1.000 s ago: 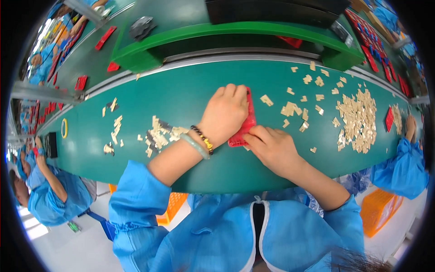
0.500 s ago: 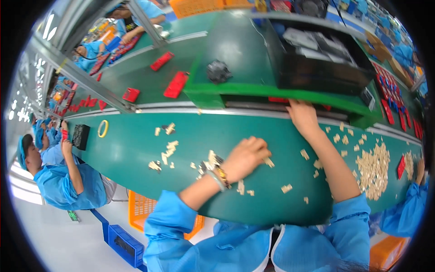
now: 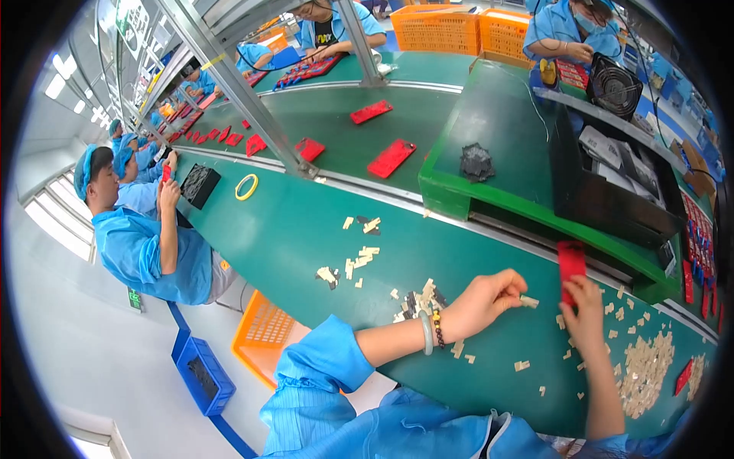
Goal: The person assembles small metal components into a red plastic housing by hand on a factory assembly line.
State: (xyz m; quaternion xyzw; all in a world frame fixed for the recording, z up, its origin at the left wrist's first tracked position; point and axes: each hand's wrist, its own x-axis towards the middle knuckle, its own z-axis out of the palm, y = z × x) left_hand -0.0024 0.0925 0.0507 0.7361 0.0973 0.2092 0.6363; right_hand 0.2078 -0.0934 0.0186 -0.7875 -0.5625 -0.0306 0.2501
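Note:
My right hand (image 3: pixel 587 310) grips a flat red rectangular plastic part (image 3: pixel 571 264) by its near end, raised at the front of the green shelf. To its left, my left hand (image 3: pixel 485 304) is closed in a pinch, with a small cream stepped piece (image 3: pixel 528 301) at its fingertips. Beside the left wrist lies a small heap of cream and dark pieces (image 3: pixel 425 297) on the green table (image 3: pixel 306 229). A large pile of cream pieces (image 3: pixel 646 371) spreads to the right of my right forearm, and another red part (image 3: pixel 683 377) rests against it.
The green-edged shelf (image 3: pixel 535 210) carries a black bin (image 3: pixel 612 195) and a crumpled dark bundle (image 3: pixel 477 162). Red parts (image 3: pixel 392 158) lie on the belt beyond the metal rail. A yellow tape ring (image 3: pixel 246 187) and black box (image 3: pixel 199 186) sit far left, near a co-worker (image 3: pixel 145 237).
My right hand has come out from under the shelf with the red part. My left hand now pinches a cream piece. The whole view has tilted and shifted.

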